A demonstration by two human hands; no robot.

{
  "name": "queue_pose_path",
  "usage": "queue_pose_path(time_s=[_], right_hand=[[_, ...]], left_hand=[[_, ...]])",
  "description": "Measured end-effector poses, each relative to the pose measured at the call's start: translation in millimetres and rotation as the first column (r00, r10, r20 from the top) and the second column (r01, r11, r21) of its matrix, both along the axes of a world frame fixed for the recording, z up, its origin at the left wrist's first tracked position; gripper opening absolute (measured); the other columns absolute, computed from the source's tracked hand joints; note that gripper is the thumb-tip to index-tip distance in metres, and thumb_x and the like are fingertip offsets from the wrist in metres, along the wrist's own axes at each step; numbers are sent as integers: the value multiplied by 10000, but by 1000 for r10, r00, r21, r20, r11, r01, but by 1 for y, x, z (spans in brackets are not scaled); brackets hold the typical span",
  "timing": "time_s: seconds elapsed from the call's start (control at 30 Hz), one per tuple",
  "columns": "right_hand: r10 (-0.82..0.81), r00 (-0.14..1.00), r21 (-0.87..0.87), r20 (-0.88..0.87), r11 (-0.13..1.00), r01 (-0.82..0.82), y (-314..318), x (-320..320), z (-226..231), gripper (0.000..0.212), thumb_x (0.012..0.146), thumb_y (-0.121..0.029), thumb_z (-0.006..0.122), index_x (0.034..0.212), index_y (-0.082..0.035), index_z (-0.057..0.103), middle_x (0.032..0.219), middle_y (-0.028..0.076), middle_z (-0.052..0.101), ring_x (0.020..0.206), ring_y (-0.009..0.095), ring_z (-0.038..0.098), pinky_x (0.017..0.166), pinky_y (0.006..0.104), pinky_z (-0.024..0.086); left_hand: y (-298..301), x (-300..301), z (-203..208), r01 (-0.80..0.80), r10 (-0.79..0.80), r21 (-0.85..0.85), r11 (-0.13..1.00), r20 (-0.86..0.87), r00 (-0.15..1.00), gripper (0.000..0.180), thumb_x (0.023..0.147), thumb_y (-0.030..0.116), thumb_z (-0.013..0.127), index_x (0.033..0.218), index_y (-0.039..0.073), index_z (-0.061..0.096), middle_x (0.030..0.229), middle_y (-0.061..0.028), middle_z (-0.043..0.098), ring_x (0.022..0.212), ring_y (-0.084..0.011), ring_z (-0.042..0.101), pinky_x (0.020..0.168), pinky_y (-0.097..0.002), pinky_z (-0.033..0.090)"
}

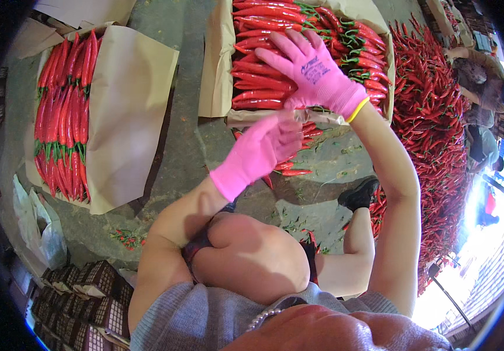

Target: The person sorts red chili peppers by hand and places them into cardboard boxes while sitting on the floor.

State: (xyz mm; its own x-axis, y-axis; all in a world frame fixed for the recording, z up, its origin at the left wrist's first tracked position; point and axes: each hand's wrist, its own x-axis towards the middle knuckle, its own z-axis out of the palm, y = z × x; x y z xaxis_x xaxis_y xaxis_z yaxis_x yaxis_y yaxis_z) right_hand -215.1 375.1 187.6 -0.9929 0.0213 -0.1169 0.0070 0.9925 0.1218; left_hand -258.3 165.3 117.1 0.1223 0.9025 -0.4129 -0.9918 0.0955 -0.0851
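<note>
1. Right grip (316, 73), pink fabric glove with yellow cuff edge: fingers spread wide, palm down over the peppers, nothing seen enclosed. Flat spread probably steadies several peppers at once instead of pinching one. Contact under the palm is hidden.

2. Left grip (263, 146), matching pink fabric glove: at the box's near edge, fingers blurred. Can't tell if it's closed or holding anything. Spot by the rim keeps it close to box and loose pieces alike.

3. Long, glossy red chili peppers with green stems (263, 79): in the box straight ahead, under and around right grip. Laid crosswise, side by side, stems mostly toward the middle; parallel lay presumably saves space.

4. Open-topped box lined with tan paper (219, 64): on the grey-green floor (186, 96). Paper stands up at the left side, likely shielding peppers from the wall.

5. Bare bent knee (257, 251): below left grip; low posture seems to bring both arms down to box height.

6. Small scatter of loose red peppers (293, 172): on the floor just outside the near edge, unaligned.

7. Second paper-lined box (31, 167), off left: peppers in neat bands; wide tan paper sheet (132, 111) lies out to its right, leaving them uncovered.

8. Large jumbled red pepper heap (427, 128): right side, other people (483, 82) beyond.
</note>
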Motion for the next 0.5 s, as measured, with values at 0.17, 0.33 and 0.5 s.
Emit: queue_pose_path(time_s=[0.17,0.33,0.5], right_hand=[[-1,999,-50,35,999,2,8,-3,-9,1268,448,-517,855,1541,-241,275,1533,120,339,1391,366,339,1142,565,251],[-11,997,-67,-71,998,6,-2,-7,7,1079,528,-469,864,1463,-236,377,1451,98,419,1337,332,407,1109,539,308],[-126,984,-21,-129,992,124,-30,8,6,669,673,-367,766,1276,-158,563,1119,33,582,1039,247,551,848,421,428]], left_hand=[[2,6,-6,-38,40,63,997,-32,999,407,1024,282,472,1336,26,523,1279,-180,614,1172,-326,605,1025,-476,485],[7,2,-4,-23,23,-7,1000,-87,996,395,1017,255,480,1338,28,521,1282,-165,604,1156,-320,601,1040,-480,470],[16,-1,4,-68,68,13,998,-56,996,333,1008,228,477,1254,16,552,1253,-164,614,1190,-326,573,1064,-464,444]])
